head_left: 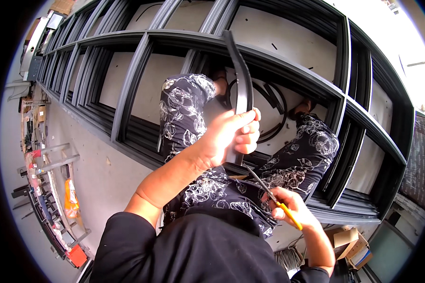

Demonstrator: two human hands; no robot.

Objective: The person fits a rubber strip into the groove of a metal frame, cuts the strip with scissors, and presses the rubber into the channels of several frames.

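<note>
In front of me, my left hand point(233, 134) is closed around a long, bent black strip point(243, 85) that looks like rubber or plastic. Its upper part rises beyond my fist and its lower end shows below my palm. Lower and to the right, my right hand point(290, 205) grips a tool with a yellow handle point(290, 216) and a slim metal blade or shaft. The tool's tip points up and left, near the strip's lower end; I cannot tell whether they touch. The tool's exact kind is unclear.
Stacked dark grey metal frames point(146, 42) surround my legs, their bars crossing on several sides. Between my feet a thin black hose or strip point(283, 106) lies coiled on the floor. Tools and an orange bag point(71, 198) are at left; cardboard boxes point(352, 243) stand at lower right.
</note>
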